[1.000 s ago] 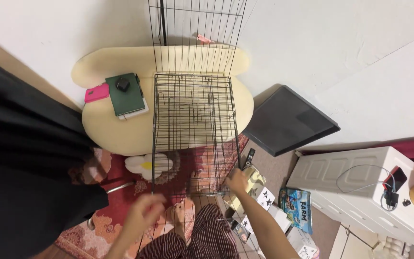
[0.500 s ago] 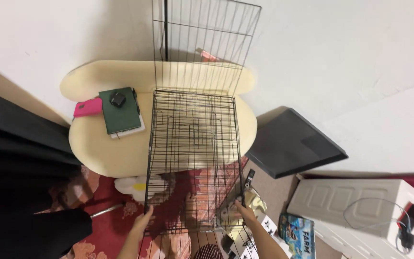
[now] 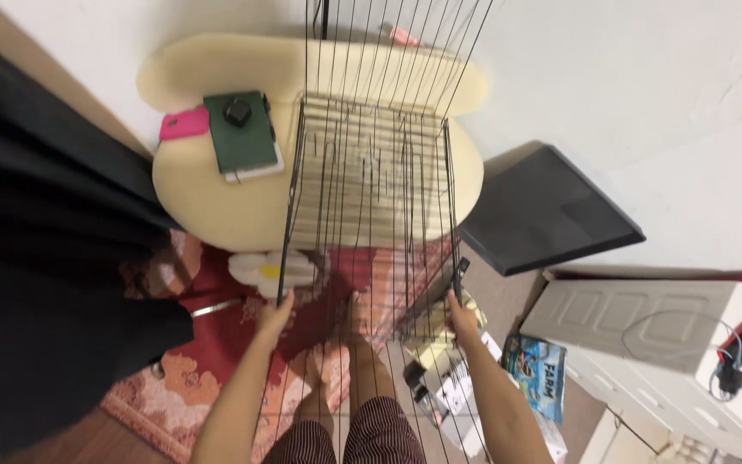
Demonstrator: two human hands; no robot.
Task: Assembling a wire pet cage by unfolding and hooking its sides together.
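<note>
From the head camera, looking straight down, the person is standing over a black wire cage point(image 3: 371, 185) and gripping it at its two near corners. The left hand point(image 3: 275, 315) is closing on the near left upright of the wire frame, fingers curled around the thin bar (the thumb side is hidden, so how tightly they are pressing cannot be told). The right hand point(image 3: 461, 318) is wrapping around the near right upright, fingers pressed together in a fist on the wire.

The cage is resting over a cream foam cushion point(image 3: 208, 193) that is lying on the floor against the white wall point(image 3: 646, 77); the cage's far panel is rising toward the camera and its long wires are crossing most of the middle of the view. On the cushion, just to the left of the cage, a dark green notebook point(image 3: 242, 137) is lying flat with a small black object point(image 3: 237, 111) sitting on top of it, and a pink phone point(image 3: 185, 125) is touching the notebook's left edge.

The person's bare feet point(image 3: 341, 361) are standing on a red patterned rug point(image 3: 216, 369) below the cage. A black flat panel point(image 3: 551, 210) is leaning by the wall to the right, well apart from the hands. A white cabinet point(image 3: 646, 322) is sitting at the lower right, with a colourful box point(image 3: 534, 374) near it on the floor. Black cloth point(image 3: 45, 258) is filling the left side.
</note>
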